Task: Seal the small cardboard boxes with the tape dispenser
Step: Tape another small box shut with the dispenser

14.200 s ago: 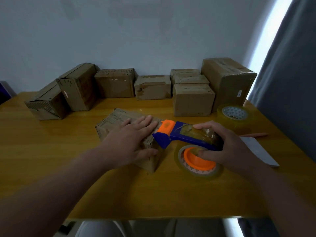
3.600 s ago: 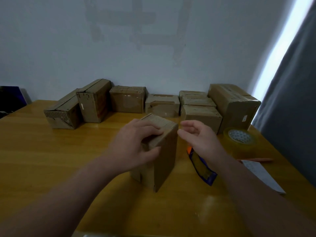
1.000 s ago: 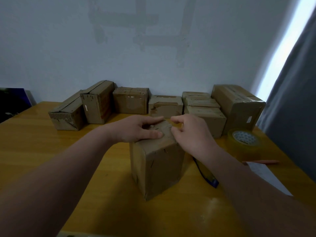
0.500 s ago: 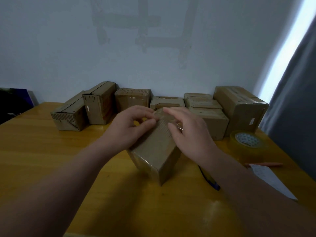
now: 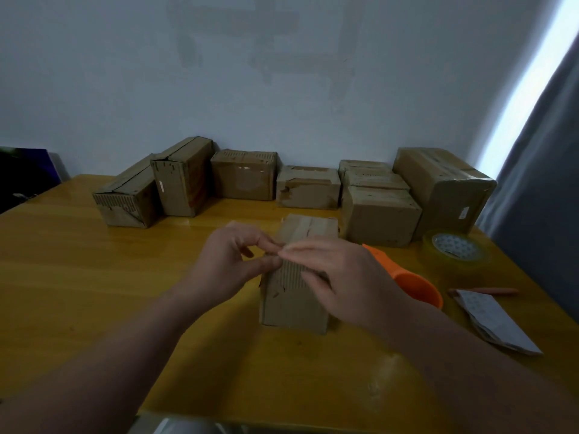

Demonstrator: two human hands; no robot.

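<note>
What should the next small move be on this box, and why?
Probably reach the right hand to the tape dispenser lying just right of the small cardboard box. Neither hand holds it; the left hand pinches the box's near top edge, so it can steady it.

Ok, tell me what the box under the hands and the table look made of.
Box: brown corrugated cardboard, matte; fluting ribs show on its near face. Table: apparently wood or veneer, glossy; grain lines and reflections show.

Worn brown cardboard box mid-counter, lengthwise far-to-near, corrugated end facing near. Orange tape dispenser just right, partly hidden. More boxes rowed along far edge.
</note>
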